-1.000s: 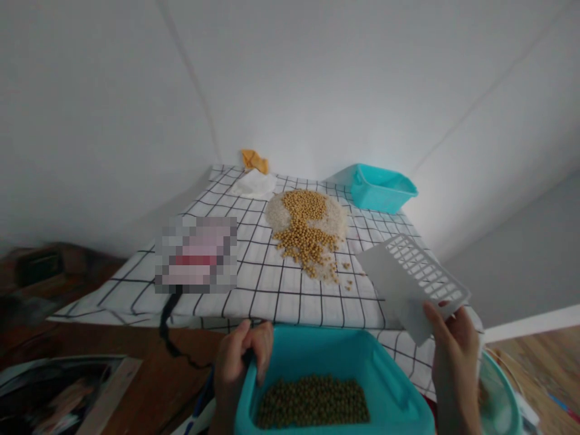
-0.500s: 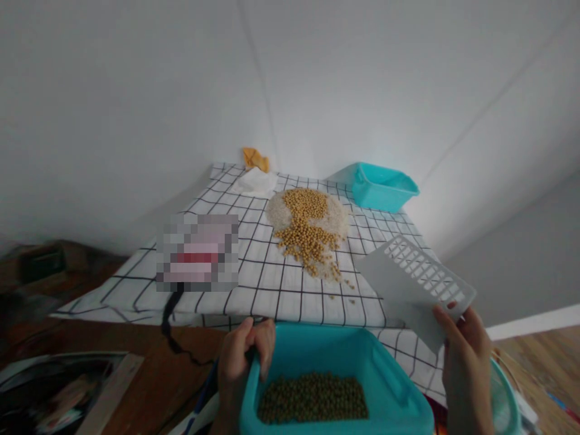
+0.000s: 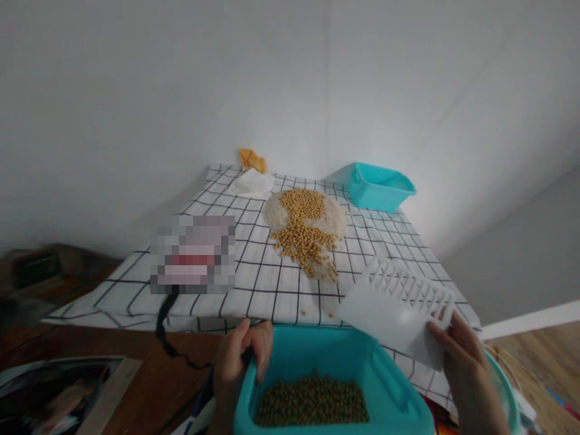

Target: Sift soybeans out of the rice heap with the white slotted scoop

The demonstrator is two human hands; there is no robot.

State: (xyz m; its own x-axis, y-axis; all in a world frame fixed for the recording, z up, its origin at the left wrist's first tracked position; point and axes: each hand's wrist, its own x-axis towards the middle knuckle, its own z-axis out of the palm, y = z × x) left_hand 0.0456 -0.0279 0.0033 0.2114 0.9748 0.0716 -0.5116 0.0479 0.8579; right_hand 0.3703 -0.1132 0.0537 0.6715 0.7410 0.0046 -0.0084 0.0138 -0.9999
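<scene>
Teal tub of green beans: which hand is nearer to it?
Left. The left hand grips the left rim of the teal tub; the right hand is off its right side, holding a white slotted scoop.

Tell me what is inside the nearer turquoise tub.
The nearer turquoise plastic tub holds a heap of small olive-green beans. The tub floor under them is hidden.

Soft, diffuse light falls on the checked tablecloth (image 3: 272,284), brightest on the wall (image 3: 408,121) beyond its far right corner. Left of the cloth, dark wood (image 3: 136,356) lies dim and smeared; the teal tub (image 3: 385,393) at its near edge shows soft.
</scene>
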